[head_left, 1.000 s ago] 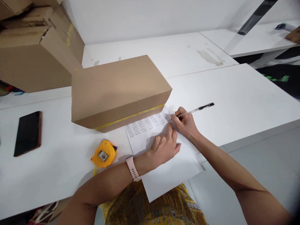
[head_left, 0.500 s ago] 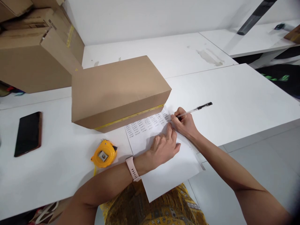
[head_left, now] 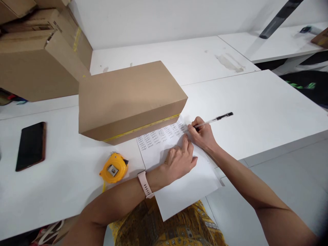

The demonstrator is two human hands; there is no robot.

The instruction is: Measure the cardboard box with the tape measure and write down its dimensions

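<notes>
In the head view a sheet of paper (head_left: 176, 191) hangs partly over the table's front edge, with rows of handwriting on its upper part. My right hand (head_left: 201, 133) pinches a clear pen with a black cap end (head_left: 217, 118), its tip down at the right end of the rows. On the middle of the sheet rests my left hand (head_left: 179, 157), holding nothing, index finger stretched toward the pen and thumb apart. A closed cardboard box (head_left: 133, 99) stands just beyond, over the sheet's top edge. Yellow measuring tape (head_left: 143, 129) runs along its near face.
Left of my left forearm lies an orange tape measure (head_left: 114, 168). Farther left is a dark phone (head_left: 31, 146). More cardboard boxes (head_left: 38, 68) are stacked at the back left. The white table (head_left: 253, 102) ends at a front edge above the tiled floor.
The pen and my right hand have shifted very slightly to the right. My left hand, the paper and the box have stayed put.
</notes>
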